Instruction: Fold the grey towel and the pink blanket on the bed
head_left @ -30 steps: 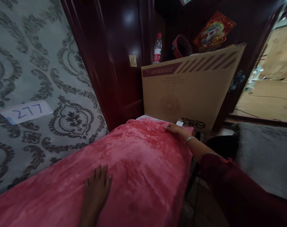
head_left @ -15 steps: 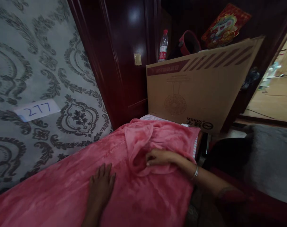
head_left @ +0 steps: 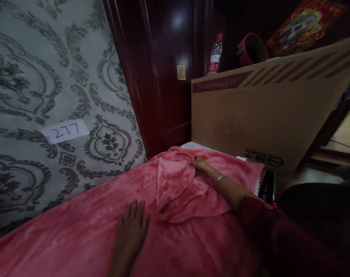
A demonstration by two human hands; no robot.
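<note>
A pink fleece blanket [head_left: 76, 238] covers a bed running from near me toward the far end. My left hand [head_left: 133, 229] lies flat on it, fingers spread, holding nothing. My right hand [head_left: 198, 163], a bangle on its wrist, reaches to the blanket's far end. Its fingers are curled into the fabric at the top of a turned-back flap [head_left: 175, 188]. That flap lies folded toward me between the two hands. A strip of striped sheet [head_left: 192, 146] shows beyond the blanket.
A large cardboard box [head_left: 278, 111] stands against the bed's far end, with a water bottle [head_left: 215, 57] and a red round object [head_left: 251, 48] behind it. The patterned wall [head_left: 33, 77] carries a "277" label [head_left: 65, 130]. Dark wooden panelling [head_left: 166, 77] fills the corner.
My right hand drew the blanket's far corner back toward me into a folded flap, then reached out to the far end again. My left hand stayed flat. The view shifted left.
</note>
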